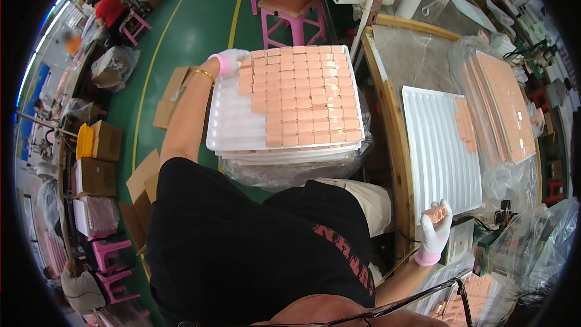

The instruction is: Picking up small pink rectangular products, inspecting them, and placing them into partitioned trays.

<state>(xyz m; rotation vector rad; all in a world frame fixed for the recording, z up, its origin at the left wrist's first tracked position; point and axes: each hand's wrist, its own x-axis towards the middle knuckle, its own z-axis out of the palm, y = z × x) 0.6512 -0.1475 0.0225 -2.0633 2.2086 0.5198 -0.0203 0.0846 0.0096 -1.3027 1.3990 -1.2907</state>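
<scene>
My left hand (229, 63), in a white glove with a pink cuff, reaches to the far left corner of a white ridged tray (233, 122). Its fingers blend into the white tray beside the peach-coloured blocks (305, 88), so their grip is unclear. Those small blocks fill the tray's middle and right in close rows; the left part is bare. Over the near end of a second white tray (439, 151), my right hand (434, 239), gloved too, closes its fingers on a small peach block (436, 212) with round openings. A few peach blocks (465, 126) lie along that tray's right edge.
Plastic-wrapped stacked trays of peach blocks (499, 106) stand right of the second tray. A wooden-edged bench (396, 200) runs along my right. Ahead are pink stools (293, 24). Opened cardboard boxes (142, 181) lie left on the green floor. A person in red (113, 12) sits far left.
</scene>
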